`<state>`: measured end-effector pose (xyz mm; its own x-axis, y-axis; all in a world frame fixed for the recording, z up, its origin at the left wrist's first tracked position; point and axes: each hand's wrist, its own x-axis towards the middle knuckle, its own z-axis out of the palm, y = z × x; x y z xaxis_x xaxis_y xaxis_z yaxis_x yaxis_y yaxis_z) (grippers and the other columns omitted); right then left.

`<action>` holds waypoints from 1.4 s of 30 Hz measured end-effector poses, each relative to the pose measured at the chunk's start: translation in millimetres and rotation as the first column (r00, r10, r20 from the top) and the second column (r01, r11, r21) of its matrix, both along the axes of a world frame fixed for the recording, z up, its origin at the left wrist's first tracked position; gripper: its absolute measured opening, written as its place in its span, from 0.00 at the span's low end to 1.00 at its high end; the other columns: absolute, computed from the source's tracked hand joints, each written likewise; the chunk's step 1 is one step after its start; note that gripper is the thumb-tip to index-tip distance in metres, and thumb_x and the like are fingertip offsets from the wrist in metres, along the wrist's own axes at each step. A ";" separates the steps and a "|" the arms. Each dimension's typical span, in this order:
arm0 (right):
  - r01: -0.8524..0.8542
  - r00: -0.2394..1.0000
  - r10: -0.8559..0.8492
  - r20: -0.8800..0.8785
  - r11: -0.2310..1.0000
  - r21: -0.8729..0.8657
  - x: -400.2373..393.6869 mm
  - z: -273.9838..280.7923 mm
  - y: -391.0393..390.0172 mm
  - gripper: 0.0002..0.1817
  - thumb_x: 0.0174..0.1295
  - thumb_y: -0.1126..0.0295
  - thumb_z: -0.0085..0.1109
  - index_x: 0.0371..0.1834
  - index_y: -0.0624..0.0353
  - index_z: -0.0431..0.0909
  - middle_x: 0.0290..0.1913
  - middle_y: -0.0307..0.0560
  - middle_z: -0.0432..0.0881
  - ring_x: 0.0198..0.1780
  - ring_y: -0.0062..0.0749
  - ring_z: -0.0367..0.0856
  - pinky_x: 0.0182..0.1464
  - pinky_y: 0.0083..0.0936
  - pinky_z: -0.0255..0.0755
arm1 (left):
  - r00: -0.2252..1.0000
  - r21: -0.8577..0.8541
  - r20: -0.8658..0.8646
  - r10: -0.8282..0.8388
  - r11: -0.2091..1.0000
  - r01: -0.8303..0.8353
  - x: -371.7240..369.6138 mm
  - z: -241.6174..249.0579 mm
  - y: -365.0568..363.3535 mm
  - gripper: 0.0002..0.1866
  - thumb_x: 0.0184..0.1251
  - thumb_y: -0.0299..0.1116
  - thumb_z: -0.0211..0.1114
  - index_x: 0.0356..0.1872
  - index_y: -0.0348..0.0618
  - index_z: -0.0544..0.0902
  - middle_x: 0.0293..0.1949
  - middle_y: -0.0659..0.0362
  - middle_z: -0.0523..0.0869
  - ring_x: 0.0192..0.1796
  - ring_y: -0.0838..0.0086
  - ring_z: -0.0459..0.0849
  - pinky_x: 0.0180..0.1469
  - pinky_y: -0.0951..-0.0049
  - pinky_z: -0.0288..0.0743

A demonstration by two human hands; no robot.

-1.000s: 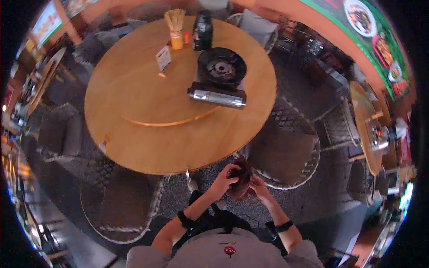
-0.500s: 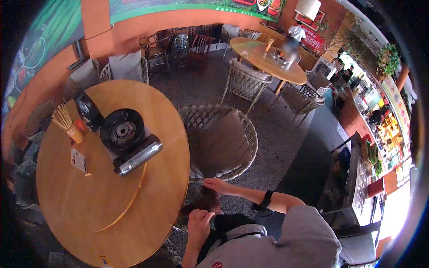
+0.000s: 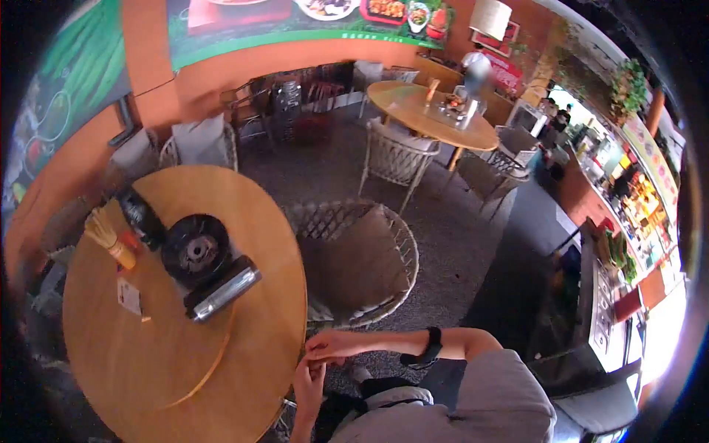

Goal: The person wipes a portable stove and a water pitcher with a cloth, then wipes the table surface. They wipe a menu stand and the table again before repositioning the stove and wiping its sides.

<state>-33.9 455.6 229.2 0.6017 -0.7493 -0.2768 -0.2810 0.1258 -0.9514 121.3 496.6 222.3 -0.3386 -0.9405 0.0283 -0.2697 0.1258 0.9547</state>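
Just beside the rim of the round table (image 3: pixel 258 362), the left hand (image 3: pixel 309 378) and right hand (image 3: pixel 332 345) met, fingers drawn narrow; what they held, if anything, could not be told. The table seemed heavy and stiff, best gripped under its rim; the wicker chair (image 3: pixel 358 266) beside it, probably lighter, by its frame.

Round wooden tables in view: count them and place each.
2: a near table at lower left and a far table toward upper right. More may be hidden at the dark edges.

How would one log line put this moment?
hands: together near table | holding: cannot tell | on table: stove, chopsticks, card
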 end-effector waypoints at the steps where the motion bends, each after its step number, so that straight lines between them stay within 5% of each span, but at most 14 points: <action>1: 0.070 0.997 -0.078 0.029 0.973 0.219 -11.9 17.3 -1.3 0.14 0.65 0.59 0.43 0.37 0.58 0.74 0.27 0.40 0.79 0.20 0.16 0.70 0.10 0.14 0.60 | 0.999 -0.041 0.026 0.027 0.999 -0.026 -1.3 -2.7 0.9 0.16 0.50 0.27 0.66 0.41 0.36 0.74 0.36 0.55 0.78 0.39 0.67 0.77 0.43 0.70 0.70; 4: 0.091 0.967 -0.205 0.150 0.832 0.547 -34.4 44.2 -2.4 0.12 0.65 0.62 0.41 0.40 0.56 0.72 0.26 0.44 0.79 0.17 0.16 0.68 0.10 0.13 0.58 | 0.997 -0.240 0.073 0.005 0.971 0.013 5.8 -20.6 -2.9 0.13 0.50 0.27 0.65 0.37 0.38 0.76 0.34 0.54 0.78 0.38 0.65 0.77 0.42 0.71 0.70; 6: -0.133 0.961 -0.079 0.263 0.704 0.697 -52.8 41.7 -7.6 0.13 0.61 0.64 0.47 0.47 0.57 0.69 0.28 0.44 0.79 0.19 0.18 0.72 0.11 0.14 0.60 | 0.997 -0.194 -0.006 -0.080 0.978 0.078 -0.4 6.8 -19.0 0.13 0.48 0.29 0.66 0.35 0.39 0.76 0.35 0.54 0.76 0.39 0.62 0.76 0.42 0.70 0.70; 8: -0.330 0.936 0.332 0.116 0.718 0.613 -63.4 -9.2 -11.8 0.19 0.56 0.67 0.53 0.51 0.57 0.66 0.34 0.44 0.79 0.21 0.19 0.73 0.13 0.16 0.63 | 0.990 -0.244 -0.017 -0.142 0.961 0.133 -8.0 11.2 -28.8 0.13 0.46 0.30 0.67 0.34 0.39 0.76 0.37 0.55 0.75 0.42 0.61 0.75 0.43 0.68 0.70; 10: -0.496 0.863 0.505 0.010 0.844 0.204 -74.5 -51.7 -13.8 0.23 0.51 0.69 0.58 0.52 0.58 0.66 0.39 0.42 0.78 0.22 0.19 0.72 0.16 0.18 0.65 | 0.974 -0.292 0.054 -0.221 0.929 0.227 -21.7 20.2 -44.5 0.13 0.48 0.33 0.66 0.35 0.40 0.77 0.40 0.54 0.75 0.45 0.60 0.74 0.48 0.67 0.68; 11: -0.466 0.878 0.479 0.025 0.864 -0.192 -79.4 -66.0 -12.0 0.25 0.49 0.69 0.60 0.52 0.58 0.66 0.41 0.41 0.77 0.21 0.18 0.71 0.17 0.20 0.65 | 0.954 -0.255 0.094 -0.283 0.920 0.298 -24.0 23.1 -49.9 0.14 0.50 0.35 0.66 0.36 0.40 0.77 0.42 0.53 0.75 0.47 0.60 0.73 0.51 0.67 0.66; 15: -0.505 0.862 0.460 -0.212 0.815 -0.284 -64.2 -17.6 -27.8 0.23 0.49 0.67 0.60 0.49 0.57 0.68 0.38 0.41 0.77 0.21 0.22 0.72 0.18 0.22 0.66 | 0.988 -0.565 0.153 -0.018 0.819 0.102 -15.6 79.3 -51.5 0.15 0.49 0.35 0.64 0.39 0.43 0.76 0.41 0.53 0.74 0.45 0.58 0.73 0.47 0.63 0.68; 21: -0.708 0.698 0.500 -0.513 0.368 -0.603 -5.6 42.5 -34.5 0.20 0.48 0.63 0.60 0.45 0.55 0.71 0.35 0.43 0.77 0.21 0.27 0.73 0.20 0.26 0.68 | 0.886 -0.692 -0.323 -0.332 0.721 0.018 -35.5 215.3 14.1 0.11 0.50 0.32 0.57 0.35 0.41 0.76 0.39 0.50 0.75 0.42 0.63 0.75 0.38 0.67 0.72; 25: -0.691 0.633 0.447 -0.632 -0.040 -0.721 26.4 68.2 -27.4 0.18 0.48 0.61 0.60 0.42 0.53 0.73 0.32 0.43 0.77 0.22 0.30 0.73 0.21 0.28 0.69 | 0.841 -0.840 -0.414 -0.347 0.503 -0.206 -57.6 227.3 28.7 0.15 0.52 0.46 0.62 0.36 0.49 0.74 0.29 0.56 0.73 0.28 0.67 0.72 0.30 0.70 0.67; 29: -0.632 0.641 0.404 -0.652 -0.204 -0.748 43.1 82.1 -26.8 0.16 0.48 0.59 0.60 0.39 0.52 0.74 0.30 0.44 0.77 0.22 0.33 0.74 0.22 0.30 0.71 | 0.895 -0.874 -0.365 -0.255 0.425 -0.235 -41.9 206.5 33.9 0.14 0.50 0.47 0.64 0.33 0.53 0.75 0.28 0.58 0.74 0.30 0.68 0.74 0.28 0.71 0.68; 33: -0.645 0.670 0.365 -0.647 -0.145 -0.750 49.5 87.8 -29.8 0.15 0.48 0.56 0.60 0.36 0.51 0.76 0.28 0.45 0.77 0.22 0.36 0.74 0.23 0.33 0.72 | 0.932 -0.944 -0.279 0.232 0.110 -0.310 26.7 204.1 36.5 0.13 0.51 0.44 0.61 0.37 0.56 0.74 0.30 0.56 0.77 0.30 0.66 0.76 0.26 0.69 0.70; 40: -0.818 0.575 0.316 -0.755 0.207 -0.536 67.6 113.9 -45.1 0.20 0.43 0.59 0.61 0.43 0.43 0.75 0.34 0.40 0.74 0.37 0.36 0.74 0.38 0.34 0.70 | 0.742 -0.760 -0.052 0.668 0.455 -0.463 93.1 247.6 119.4 0.16 0.65 0.48 0.42 0.52 0.66 0.67 0.34 0.51 0.74 0.33 0.63 0.74 0.27 0.65 0.67; 41: -0.834 0.551 0.317 -0.772 0.255 -0.490 65.3 115.0 -47.9 0.20 0.43 0.59 0.61 0.44 0.44 0.75 0.35 0.41 0.74 0.38 0.37 0.73 0.39 0.35 0.69 | 0.826 -0.918 0.036 0.562 0.345 -0.194 120.3 239.2 108.4 0.17 0.67 0.48 0.37 0.53 0.66 0.67 0.37 0.51 0.72 0.35 0.64 0.72 0.27 0.64 0.68; 42: -0.836 0.542 0.301 -0.785 0.285 -0.468 65.5 111.0 -50.2 0.21 0.43 0.59 0.61 0.44 0.45 0.75 0.36 0.42 0.73 0.39 0.38 0.73 0.39 0.35 0.68 | 0.814 -0.908 -0.002 0.580 0.339 -0.244 122.4 237.9 110.2 0.17 0.66 0.48 0.38 0.54 0.65 0.66 0.38 0.52 0.72 0.35 0.64 0.72 0.28 0.63 0.69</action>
<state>31.6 405.3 340.2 0.9298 -0.2843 -0.2338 -0.3361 -0.9147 -0.2246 243.6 606.8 460.2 -0.0608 -0.4946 0.8670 -0.7528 0.5931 0.2855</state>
